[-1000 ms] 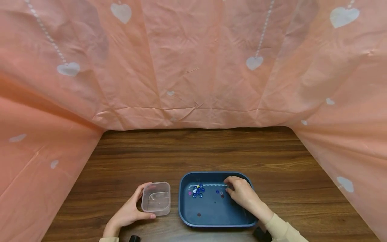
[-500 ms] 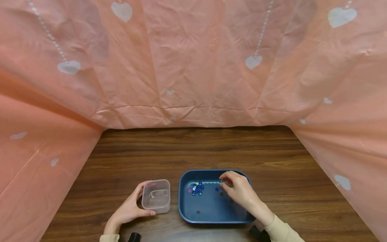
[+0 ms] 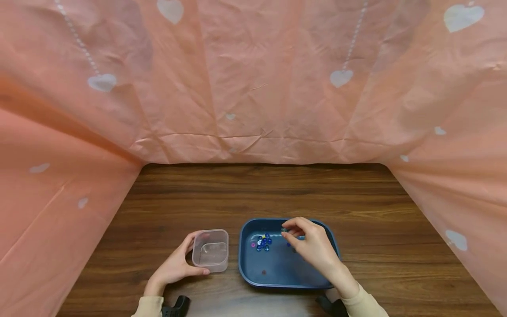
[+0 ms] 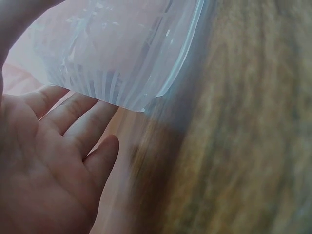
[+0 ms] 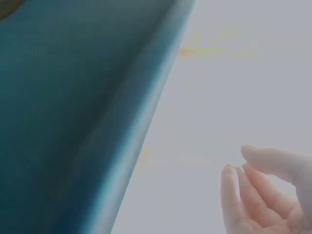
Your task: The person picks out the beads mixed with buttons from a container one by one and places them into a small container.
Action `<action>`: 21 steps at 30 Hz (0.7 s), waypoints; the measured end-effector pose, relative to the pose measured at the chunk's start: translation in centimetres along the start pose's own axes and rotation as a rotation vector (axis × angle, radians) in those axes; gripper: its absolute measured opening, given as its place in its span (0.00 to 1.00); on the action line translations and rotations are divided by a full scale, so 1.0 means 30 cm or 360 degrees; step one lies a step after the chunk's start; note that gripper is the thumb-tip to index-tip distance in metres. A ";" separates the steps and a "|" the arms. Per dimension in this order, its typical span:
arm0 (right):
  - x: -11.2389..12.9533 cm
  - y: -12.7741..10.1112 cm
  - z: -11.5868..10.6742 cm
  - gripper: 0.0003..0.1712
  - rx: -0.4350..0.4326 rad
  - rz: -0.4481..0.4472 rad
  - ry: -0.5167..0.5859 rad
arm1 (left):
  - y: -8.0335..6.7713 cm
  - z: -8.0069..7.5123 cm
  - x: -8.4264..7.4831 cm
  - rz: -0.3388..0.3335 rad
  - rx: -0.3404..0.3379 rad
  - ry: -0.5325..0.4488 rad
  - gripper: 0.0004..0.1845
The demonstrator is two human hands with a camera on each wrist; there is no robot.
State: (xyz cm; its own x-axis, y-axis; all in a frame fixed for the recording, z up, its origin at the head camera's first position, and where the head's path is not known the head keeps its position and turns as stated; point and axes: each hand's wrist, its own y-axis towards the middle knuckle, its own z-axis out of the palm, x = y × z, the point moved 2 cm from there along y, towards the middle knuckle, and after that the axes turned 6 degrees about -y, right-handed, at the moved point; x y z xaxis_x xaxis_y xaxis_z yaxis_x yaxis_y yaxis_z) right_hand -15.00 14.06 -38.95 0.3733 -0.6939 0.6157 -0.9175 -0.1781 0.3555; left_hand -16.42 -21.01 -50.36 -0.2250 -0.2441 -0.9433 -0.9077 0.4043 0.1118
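Lower centre of the head view: blue tray (image 3: pixel 273 279) on the wooden table (image 3: pixel 261 193). Inside it I count a small cluster of blue beads (image 3: pixel 264 242) at its upper left, one pink bead (image 3: pixel 253 245) at the cluster's left edge, and a single dark bead (image 3: pixel 263 272) alone lower down, well apart from the rest.

Right hand (image 3: pixel 313 246) hovers over the tray's upper right part, thumb and forefinger pinched together on a small bead (image 3: pixel 283 230). It is too small for me to tell its colour. The right wrist view is washed out; it shows only the tray wall (image 5: pixel 97 146) and fingertips (image 5: pixel 231 178) closed together.

Just left of the tray stands a clear plastic tub (image 3: pixel 211 249), upright. I can see nothing in it. Left hand (image 3: pixel 174 266) grasps it from the left, thumb along its near side, fingers round the far side. In the left wrist view the tub (image 4: pixel 117 53) sits above the open palm (image 4: pixel 44 161).

Pink cloth with white hearts (image 3: pixel 253 79) fills the upper frame and both sides.
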 end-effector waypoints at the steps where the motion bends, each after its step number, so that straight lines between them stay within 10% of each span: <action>1: 0.009 0.002 0.002 0.11 0.0014 0.0008 0.0020 | 0.001 0.001 0.000 -0.0006 -0.0003 0.0001 0.51; 21: 0.127 0.037 0.118 0.09 0.0232 0.0018 0.0393 | 0.026 0.024 0.003 -0.0043 0.0015 0.0026 0.51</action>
State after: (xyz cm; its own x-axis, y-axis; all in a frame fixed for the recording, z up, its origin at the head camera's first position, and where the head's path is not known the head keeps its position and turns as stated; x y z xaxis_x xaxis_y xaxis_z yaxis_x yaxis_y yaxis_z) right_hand -15.08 8.76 -38.70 0.3687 -0.5086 0.7780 -0.9251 -0.2821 0.2540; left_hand -16.89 -20.09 -50.59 -0.2063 -0.2691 -0.9408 -0.9102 0.4056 0.0835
